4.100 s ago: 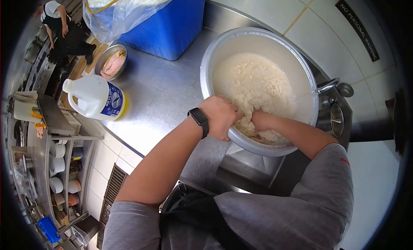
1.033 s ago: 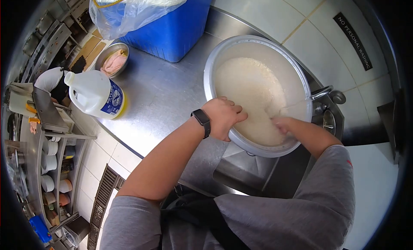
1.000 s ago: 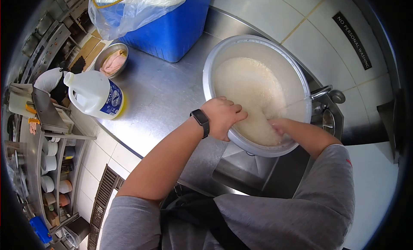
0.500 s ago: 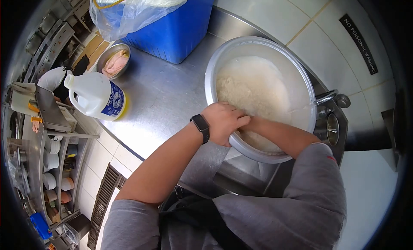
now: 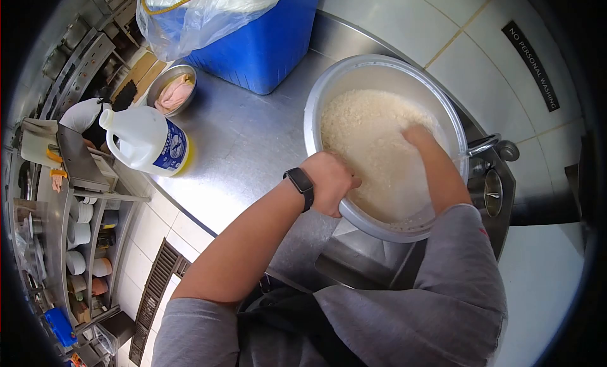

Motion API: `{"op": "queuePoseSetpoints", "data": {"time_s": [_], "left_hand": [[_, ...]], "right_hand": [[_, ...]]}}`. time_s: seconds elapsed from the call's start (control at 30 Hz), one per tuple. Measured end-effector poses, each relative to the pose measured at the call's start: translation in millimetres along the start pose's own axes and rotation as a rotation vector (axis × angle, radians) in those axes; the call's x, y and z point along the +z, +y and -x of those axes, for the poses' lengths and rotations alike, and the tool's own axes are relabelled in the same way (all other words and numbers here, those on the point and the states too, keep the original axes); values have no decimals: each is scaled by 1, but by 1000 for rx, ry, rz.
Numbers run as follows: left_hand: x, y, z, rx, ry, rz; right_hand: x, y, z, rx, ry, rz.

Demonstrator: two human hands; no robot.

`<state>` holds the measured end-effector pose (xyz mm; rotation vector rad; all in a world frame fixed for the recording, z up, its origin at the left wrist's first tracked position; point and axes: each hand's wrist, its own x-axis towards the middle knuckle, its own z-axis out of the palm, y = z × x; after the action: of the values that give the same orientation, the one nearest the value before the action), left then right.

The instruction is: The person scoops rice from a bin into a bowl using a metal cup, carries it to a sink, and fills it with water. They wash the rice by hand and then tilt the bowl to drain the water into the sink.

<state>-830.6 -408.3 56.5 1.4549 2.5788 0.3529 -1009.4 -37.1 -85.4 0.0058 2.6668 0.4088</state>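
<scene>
A large round metal basin (image 5: 311,123) sits tilted over the sink's edge, holding pale rice (image 5: 360,123) in cloudy white water (image 5: 404,193). My left hand (image 5: 330,182), with a black watch on its wrist, is wrapped round the basin's near-left rim. Inside the basin my right hand (image 5: 417,136) reaches into the rice and water toward the far side. Its fingers are sunk under the surface, so their shape is hidden.
A faucet (image 5: 484,143) meets the basin's right rim. On the steel counter (image 5: 246,139) stand a jug (image 5: 148,139) with yellow liquid, a metal bowl (image 5: 190,100) with pale pink gloves or meat, and a blue tub (image 5: 259,51). Shelves (image 5: 95,240) with dishes are at left.
My right hand has moved from beside my left hand to the basin's far right side. The rice lies spread differently, more visible along the far wall. My left hand keeps the rim.
</scene>
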Motion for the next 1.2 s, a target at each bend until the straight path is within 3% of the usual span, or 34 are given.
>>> {"op": "queuePoseSetpoints", "data": {"time_s": [0.03,0.1,0.17,0.23,0.3,0.37,0.43,0.5,0.67,0.73,0.77,0.8,0.9,0.97,1.13,1.2], "left_hand": [[1,-1,0,8,3,1],[1,-1,0,9,-1,7],[0,0,1,9,-7,14],[-4,1,3,20,41,26],[-4,1,4,40,76,23],[-2,0,4,57,103,18],[2,-2,3,79,163,20],[-1,-2,3,83,158,0],[4,-4,2,71,189,9],[-3,-2,1,42,-9,-11],[-5,-2,1,33,-9,-11],[-6,-2,2,34,-14,-15],[-2,-1,0,32,-28,-10],[-2,-3,1,29,-35,-10],[-2,-2,2,42,31,-10],[-1,-2,3,76,76,-28]], "right_hand": [[2,11,12,20,-83,36],[23,44,18,-268,-513,260],[91,67,33,131,-603,-520],[46,23,116,219,-649,-664],[47,-7,157,116,-686,-822],[96,-51,145,-102,-675,-743],[52,-128,183,-146,-459,-1276],[35,-165,154,-348,-336,-743],[-2,-155,65,-102,-269,-725],[-10,-147,39,26,-240,-707],[-16,-138,31,184,-235,-748],[-1,-116,1,128,-237,-524],[24,-53,-12,168,-104,-458],[63,-50,-38,195,-66,-473],[115,-97,-58,-305,544,-1220],[100,-115,-23,-300,410,-1167]]}}
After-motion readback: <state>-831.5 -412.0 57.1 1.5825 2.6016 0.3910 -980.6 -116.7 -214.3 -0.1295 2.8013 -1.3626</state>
